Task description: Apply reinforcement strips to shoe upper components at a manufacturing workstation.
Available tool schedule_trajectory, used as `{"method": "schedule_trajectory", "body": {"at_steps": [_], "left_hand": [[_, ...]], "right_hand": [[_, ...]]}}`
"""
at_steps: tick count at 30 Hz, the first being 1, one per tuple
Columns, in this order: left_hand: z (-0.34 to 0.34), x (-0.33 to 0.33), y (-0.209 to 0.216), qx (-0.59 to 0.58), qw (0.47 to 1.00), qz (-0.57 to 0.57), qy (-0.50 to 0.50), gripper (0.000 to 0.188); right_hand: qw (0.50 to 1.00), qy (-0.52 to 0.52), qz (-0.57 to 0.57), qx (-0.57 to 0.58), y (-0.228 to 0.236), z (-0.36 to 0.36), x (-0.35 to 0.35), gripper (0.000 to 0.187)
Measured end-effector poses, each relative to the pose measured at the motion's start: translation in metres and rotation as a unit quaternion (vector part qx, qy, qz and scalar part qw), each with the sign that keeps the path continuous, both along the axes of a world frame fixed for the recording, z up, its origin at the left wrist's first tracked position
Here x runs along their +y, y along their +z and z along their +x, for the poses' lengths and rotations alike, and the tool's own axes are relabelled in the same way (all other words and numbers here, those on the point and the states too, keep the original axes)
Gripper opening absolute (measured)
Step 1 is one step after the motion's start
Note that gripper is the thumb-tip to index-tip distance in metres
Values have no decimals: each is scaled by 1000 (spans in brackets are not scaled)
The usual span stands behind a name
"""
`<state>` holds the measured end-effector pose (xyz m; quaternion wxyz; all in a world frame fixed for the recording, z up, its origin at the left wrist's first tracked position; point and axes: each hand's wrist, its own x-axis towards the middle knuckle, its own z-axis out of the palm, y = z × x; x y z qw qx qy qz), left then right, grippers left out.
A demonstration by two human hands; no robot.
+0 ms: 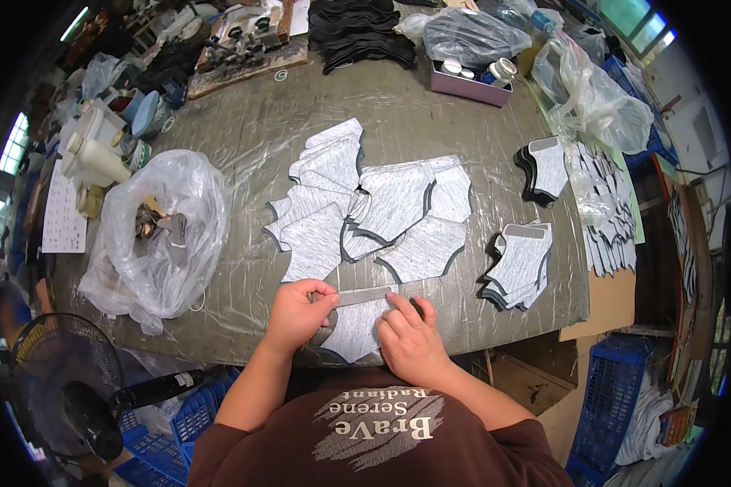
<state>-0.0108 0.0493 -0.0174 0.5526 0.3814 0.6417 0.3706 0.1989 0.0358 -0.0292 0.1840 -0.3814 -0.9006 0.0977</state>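
Note:
A light-grey fabric piece point(351, 331) with a dark underside lies at the table's near edge. Across its top runs a narrow darker grey strip point(362, 295). My left hand point(299, 315) pinches the strip's left end between thumb and fingers. At the strip's right end is my right hand point(410, 334), fingers curled, fingertips touching the strip and the fabric. Something small and dark shows between its fingers, too hidden to name. Just beyond my hands, several similar fabric pieces point(394, 199) lie overlapping in a loose heap.
To the right stand two stacks of cut pieces, a nearer stack point(521, 264) and a farther stack point(547, 166). A clear plastic bag point(158, 235) with scraps sits left. A purple box point(471, 85) holds bottles at the back. A black fan point(69, 381) stands lower left.

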Motion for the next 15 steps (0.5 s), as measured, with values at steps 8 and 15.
{"method": "schedule_trajectory", "body": {"at_steps": [8, 15], "left_hand": [[3, -1, -6, 105, 993, 50, -27, 9], [6, 4, -2, 345, 912, 187, -119, 10]], "right_hand": [[1000, 0, -23, -11, 5, 1, 2, 15], [999, 5, -44, -19, 5, 1, 4, 18]]}}
